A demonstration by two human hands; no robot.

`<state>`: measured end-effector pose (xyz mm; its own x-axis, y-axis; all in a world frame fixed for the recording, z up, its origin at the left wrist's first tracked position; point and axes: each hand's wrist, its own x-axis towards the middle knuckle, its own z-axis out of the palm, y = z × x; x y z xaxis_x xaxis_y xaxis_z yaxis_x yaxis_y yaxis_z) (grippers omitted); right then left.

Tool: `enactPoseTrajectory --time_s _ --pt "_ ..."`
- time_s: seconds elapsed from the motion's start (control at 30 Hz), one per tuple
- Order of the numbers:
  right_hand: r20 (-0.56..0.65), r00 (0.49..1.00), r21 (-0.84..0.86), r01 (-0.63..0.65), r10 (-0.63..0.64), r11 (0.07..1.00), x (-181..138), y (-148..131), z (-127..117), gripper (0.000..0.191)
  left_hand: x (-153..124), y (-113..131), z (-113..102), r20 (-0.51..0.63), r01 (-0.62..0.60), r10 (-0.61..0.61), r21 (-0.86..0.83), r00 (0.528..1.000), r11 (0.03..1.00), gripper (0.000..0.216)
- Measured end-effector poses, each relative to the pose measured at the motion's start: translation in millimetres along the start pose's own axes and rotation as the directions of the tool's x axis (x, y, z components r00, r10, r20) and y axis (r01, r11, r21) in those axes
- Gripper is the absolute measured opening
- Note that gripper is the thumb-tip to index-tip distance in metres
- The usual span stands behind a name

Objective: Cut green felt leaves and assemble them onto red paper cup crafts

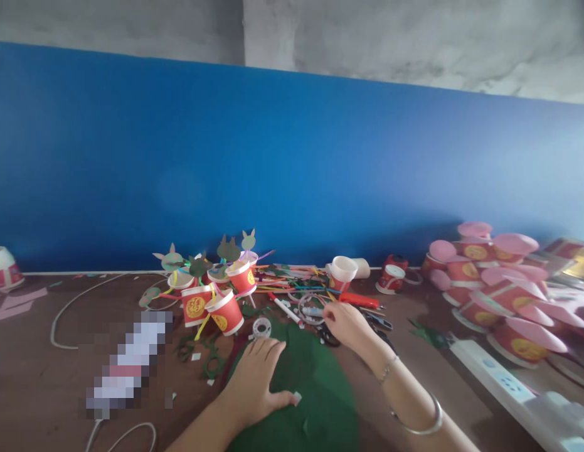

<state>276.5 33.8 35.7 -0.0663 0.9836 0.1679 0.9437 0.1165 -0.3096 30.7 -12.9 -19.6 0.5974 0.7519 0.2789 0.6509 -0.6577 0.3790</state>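
My left hand [256, 376] rests over the dark green paper [315, 370] with its fingers spread and its thumb stretched out. A small white scrap [297, 398] touches the thumb tip. Just beyond its fingertips lies a roll of clear tape [262, 328]. My right hand [345, 323] is at the clutter behind the paper, its thumb and forefinger pinched together. Beside those fingertips is a white and blue tube [313, 311]; whether they grip it I cannot tell. Near the hand lie a white marker with a red end [286, 310] and a red-orange tool [360, 300].
Red paper cups with green animal cutouts [226, 311] stand at the left. Red cups with pink discs [522, 339] are heaped at the right, behind a white power strip [499, 376]. White-rimmed cups [343, 273] stand at the back below a blue panel [292, 169]. A pixelated object [132, 361] lies left.
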Motion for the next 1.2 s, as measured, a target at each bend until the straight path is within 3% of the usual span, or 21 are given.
enactPoseTrajectory --time_s 0.27,0.4,0.47,0.53,0.57,0.7,0.8,0.9,0.97,1.03,1.1,1.2 --pt "0.120 0.991 -0.114 0.076 -0.062 0.991 -13 5 11 0.040 -1 10 -5 -0.016 0.022 -0.022 -0.037 1.000 0.999 0.069" --pt "0.198 0.978 0.076 0.051 -0.065 0.996 -8 7 -4 0.043 -2 11 -7 -0.079 -0.034 0.030 -0.039 0.996 0.999 0.064" --pt "0.360 0.932 0.251 -0.067 -0.028 0.966 -6 11 -17 0.045 -1 9 -9 -0.113 -0.081 0.077 -0.031 0.991 0.996 0.041" --pt "0.531 0.846 0.398 -0.210 -0.038 0.893 -5 17 -31 0.044 -1 7 -9 -0.144 -0.151 0.148 -0.006 0.978 0.989 0.010" --pt "0.567 0.822 0.446 -0.245 -0.060 0.861 -6 21 -37 0.043 -1 6 -10 -0.163 -0.186 0.185 0.012 0.969 0.983 0.006" --pt "0.595 0.794 0.586 -0.327 -0.120 0.742 -16 33 -51 0.029 -1 4 -13 -0.276 -0.265 0.276 0.080 0.921 0.961 0.016" --pt "0.616 0.779 0.666 -0.436 -0.117 0.605 -27 33 -48 0.026 -2 4 -18 -0.382 -0.258 0.283 0.117 0.880 0.959 0.023" --pt "0.554 0.825 0.778 -0.466 -0.110 0.421 -33 21 -33 0.030 -2 6 -25 -0.490 -0.222 0.268 0.151 0.830 0.963 0.026" --pt "0.478 0.873 0.859 -0.441 -0.100 0.260 -34 6 -19 0.032 -2 9 -29 -0.545 -0.191 0.259 0.180 0.798 0.965 0.026" --pt "0.424 0.904 0.898 -0.409 -0.063 0.163 -32 -10 -4 0.032 -1 12 -32 -0.574 -0.146 0.251 0.222 0.780 0.964 0.024" --pt "0.302 0.950 0.950 -0.307 0.078 0.063 -28 -24 9 0.030 2 15 -35 -0.576 -0.095 0.237 0.265 0.783 0.959 0.021" --pt "0.201 0.936 0.977 -0.170 0.288 -0.129 -20 -36 22 0.033 8 16 -37 -0.556 -0.061 0.233 0.309 0.798 0.949 0.022"
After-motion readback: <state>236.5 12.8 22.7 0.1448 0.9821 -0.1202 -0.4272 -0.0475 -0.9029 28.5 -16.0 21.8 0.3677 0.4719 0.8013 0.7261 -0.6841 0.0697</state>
